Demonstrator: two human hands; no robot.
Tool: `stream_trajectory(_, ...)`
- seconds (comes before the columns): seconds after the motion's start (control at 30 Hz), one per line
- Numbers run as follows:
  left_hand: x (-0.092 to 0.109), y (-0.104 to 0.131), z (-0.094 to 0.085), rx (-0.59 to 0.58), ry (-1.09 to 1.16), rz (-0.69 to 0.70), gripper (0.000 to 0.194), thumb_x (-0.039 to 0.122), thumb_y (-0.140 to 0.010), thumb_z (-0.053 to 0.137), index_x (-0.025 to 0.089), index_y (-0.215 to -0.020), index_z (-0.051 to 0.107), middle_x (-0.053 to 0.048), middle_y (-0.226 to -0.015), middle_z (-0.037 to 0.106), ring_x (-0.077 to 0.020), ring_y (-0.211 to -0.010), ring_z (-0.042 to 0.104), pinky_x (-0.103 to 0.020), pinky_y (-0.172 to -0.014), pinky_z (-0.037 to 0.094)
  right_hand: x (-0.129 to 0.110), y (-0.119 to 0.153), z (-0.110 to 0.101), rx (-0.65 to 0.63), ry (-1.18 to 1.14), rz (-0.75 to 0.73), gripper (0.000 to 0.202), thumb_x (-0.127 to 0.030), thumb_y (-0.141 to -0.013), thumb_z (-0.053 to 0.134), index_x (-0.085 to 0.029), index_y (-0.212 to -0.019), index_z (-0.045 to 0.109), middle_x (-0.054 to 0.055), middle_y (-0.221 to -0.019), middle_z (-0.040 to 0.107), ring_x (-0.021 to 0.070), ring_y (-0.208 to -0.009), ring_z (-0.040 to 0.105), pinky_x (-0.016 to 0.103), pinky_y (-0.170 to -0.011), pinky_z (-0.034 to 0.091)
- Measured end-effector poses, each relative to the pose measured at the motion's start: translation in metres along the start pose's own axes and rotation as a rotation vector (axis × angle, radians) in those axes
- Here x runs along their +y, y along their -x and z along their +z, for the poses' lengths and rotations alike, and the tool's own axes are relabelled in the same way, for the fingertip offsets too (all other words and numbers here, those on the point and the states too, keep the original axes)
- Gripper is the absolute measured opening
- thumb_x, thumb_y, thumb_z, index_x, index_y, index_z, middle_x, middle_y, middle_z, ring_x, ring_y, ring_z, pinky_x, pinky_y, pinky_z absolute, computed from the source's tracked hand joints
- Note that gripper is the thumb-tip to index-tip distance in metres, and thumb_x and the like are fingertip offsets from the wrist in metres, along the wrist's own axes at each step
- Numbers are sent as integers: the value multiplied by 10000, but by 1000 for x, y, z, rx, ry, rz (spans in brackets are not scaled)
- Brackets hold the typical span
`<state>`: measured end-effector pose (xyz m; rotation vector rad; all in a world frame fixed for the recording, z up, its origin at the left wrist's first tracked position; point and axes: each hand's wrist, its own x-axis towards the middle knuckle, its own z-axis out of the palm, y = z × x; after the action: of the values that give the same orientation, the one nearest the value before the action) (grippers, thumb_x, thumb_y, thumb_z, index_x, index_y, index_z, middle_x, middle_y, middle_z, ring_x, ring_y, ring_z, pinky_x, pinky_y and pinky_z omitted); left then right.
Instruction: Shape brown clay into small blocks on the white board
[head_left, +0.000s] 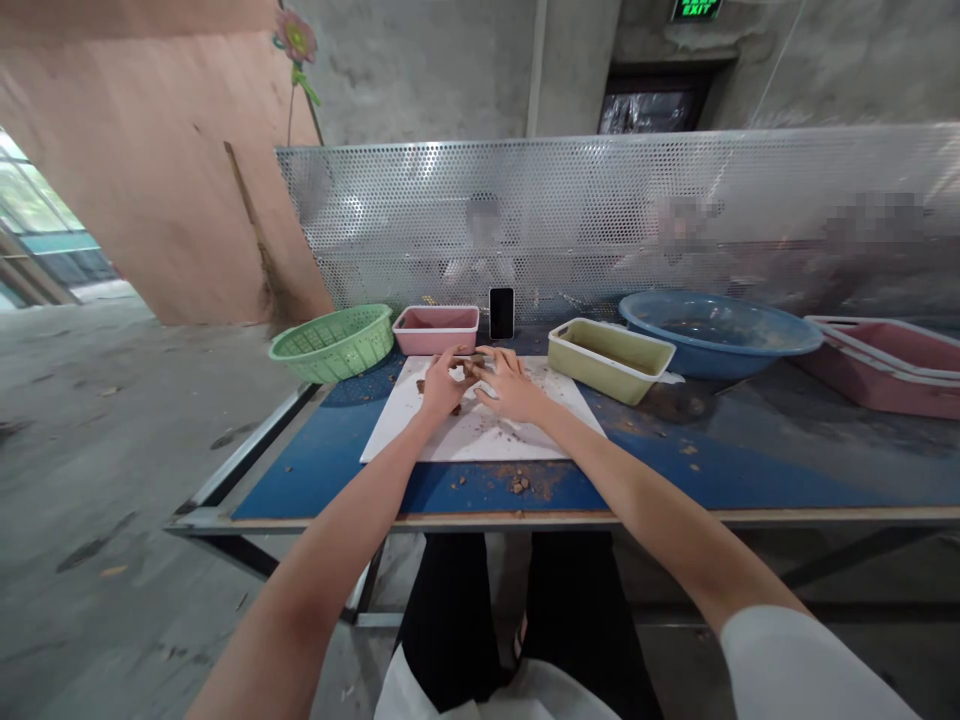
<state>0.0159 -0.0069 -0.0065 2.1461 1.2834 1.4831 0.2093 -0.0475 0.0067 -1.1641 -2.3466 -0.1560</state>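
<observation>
head view: the left hand [441, 384] and the right hand [517, 390] met over a white board [517, 442], fingertips gathered about a clay-like brown piece [473, 362].
step in hand: two-handed fingertip work on that piece, judging by the pose.
next move: it seemed to call for light, even pressure from both sides, as the material looked likely to crumble.
brown piece: it sat toward the board's far part, between the hands, partly hidden by fingers; smaller brown bits [456, 409] lay just beside the left hand.
left grip: thumb and fingers curved, partly open around the piece; whether they pinched it could not be told.
right grip: fingers loosely bent, their tips at the piece; a firm hold could not be made out.
forearms: both slanted inward, backs of the hands up.
blue tabletop [315, 470]: loose crumbs [520, 484] lay near its front edge.
phone [502, 313]: it stood upright beyond the board.
</observation>
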Motion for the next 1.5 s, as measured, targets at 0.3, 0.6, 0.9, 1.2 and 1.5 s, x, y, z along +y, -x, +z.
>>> stream_trajectory(0.3,-1,-1,2,24,-47,22,641,54,-743,803,205,-1348,657,-66,-1049,808,-290,-1113,656,-412,-983,521,-3,-1,2,-2,36,-33,548,-361,-1017,557,-291,-1560,541,129,-1716,266,400,-1529,240,644,-1213,299)
stream_trajectory(0.6,-8,-2,4,21,-33,67,650,19,-731,770,206,-1342,648,-62,-1061,810,-296,-1136,653,-427,-993,523,0,-2,0,18,63,-86,441,-325,-1019,561,-277,-1446,658,109,-1700,310,386,-1497,266,626,-1188,320)
stream_trajectory(0.9,-3,-3,0,-67,-184,180,635,108,-789,803,208,-1387,614,-82,-1128,793,-321,-1146,626,-453,-1019,494,0,-2,-4,50,108,-107,404,-287,-1013,570,-244,-1399,680,165,-1615,405,375,-1452,327,610,-1160,336)
stream_trajectory(1.2,2,-1,1,-125,-237,270,700,40,-777,737,181,-1440,557,-96,-1178,774,-322,-1141,597,-469,-1070,472,4,-2,-3,51,104,-154,361,-288,-1005,588,-239,-1337,722,171,-1603,402,379,-1440,306,611,-1160,309)
stream_trajectory(1.5,2,0,0,-121,-225,245,745,59,-787,757,201,-1478,517,-76,-1131,792,-323,-1181,602,-482,-1079,460,0,-1,-7,70,101,-140,367,-263,-1000,561,-222,-1334,709,177,-1421,501,356,-1287,417,566,-1103,351)
